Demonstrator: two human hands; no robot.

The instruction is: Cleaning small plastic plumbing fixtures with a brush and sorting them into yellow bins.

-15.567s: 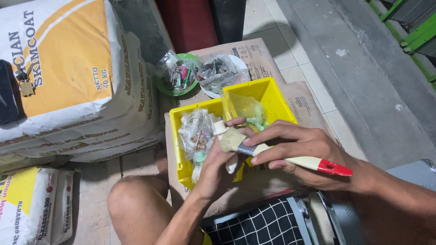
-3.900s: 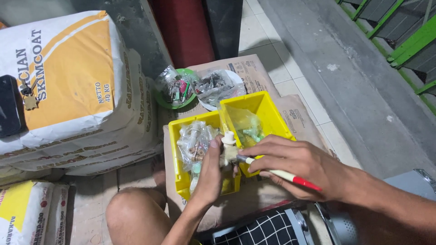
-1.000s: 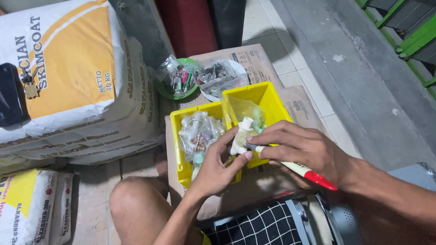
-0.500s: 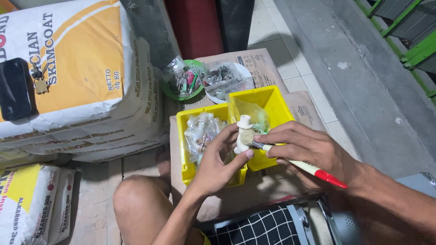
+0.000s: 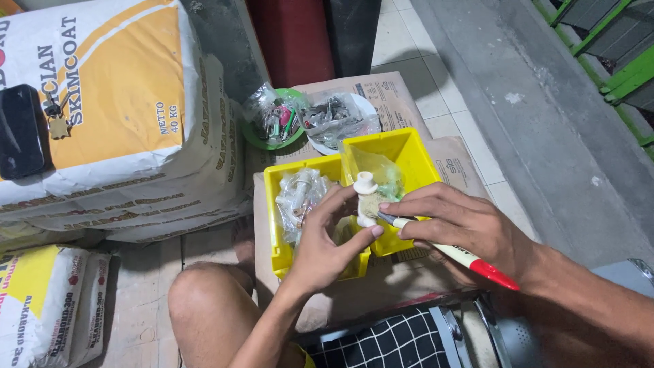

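My left hand grips a small white plastic fitting upright over two yellow bins. My right hand holds a tool with a white and red handle; its tip touches the side of the fitting. The left yellow bin holds clear bags of small parts. The right yellow bin holds a clear bag with greenish contents. Both bins rest on flattened brown cardboard.
Stacked white and orange sacks fill the left, with a black pouch on top. A green dish and a white dish hold bagged hardware behind the bins. My bare knee is below. A checked cloth lies lower middle.
My hands have lifted the fitting slightly and turned it upright. The tool tip stays pressed against it. The view has shifted a little.
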